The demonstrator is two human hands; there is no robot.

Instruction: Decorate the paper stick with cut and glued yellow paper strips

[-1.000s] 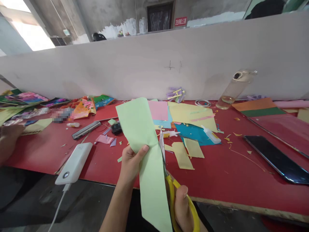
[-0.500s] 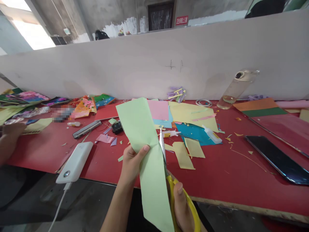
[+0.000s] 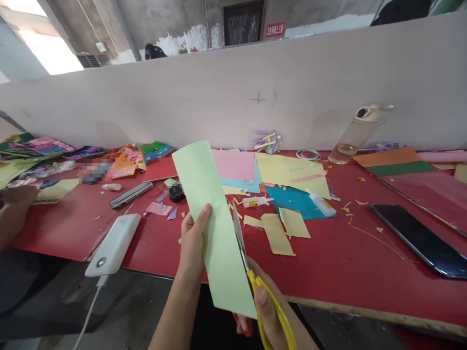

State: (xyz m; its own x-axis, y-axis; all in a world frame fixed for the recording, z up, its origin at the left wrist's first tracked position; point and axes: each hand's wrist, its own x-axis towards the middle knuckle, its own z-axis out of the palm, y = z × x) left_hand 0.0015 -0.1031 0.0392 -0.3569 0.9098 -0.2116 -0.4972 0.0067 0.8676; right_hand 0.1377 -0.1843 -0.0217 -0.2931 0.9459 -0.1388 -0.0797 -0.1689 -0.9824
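My left hand (image 3: 193, 240) pinches a long strip of light green paper (image 3: 211, 223), thumb on the front, and holds it upright over the near edge of the red table (image 3: 346, 262). My right hand (image 3: 268, 306) grips yellow-handled scissors (image 3: 255, 277). Their blades point up and run along the strip's right edge. Something red shows under the strip's lower end, by my right hand; I cannot make out what it is.
Pink, yellow and blue paper sheets (image 3: 277, 180), two small glue bottles (image 3: 321, 203) and scraps litter the table. A white power bank (image 3: 114, 244) with cable lies at left, a dark phone (image 3: 419, 240) at right, a tilted clear bottle (image 3: 355, 133) by the back wall. Another person's hand (image 3: 18, 197) rests far left.
The green strip has straightened and shifted slightly left; its lower end now ends above my right hand. The scissors have tilted and moved left along its right edge.
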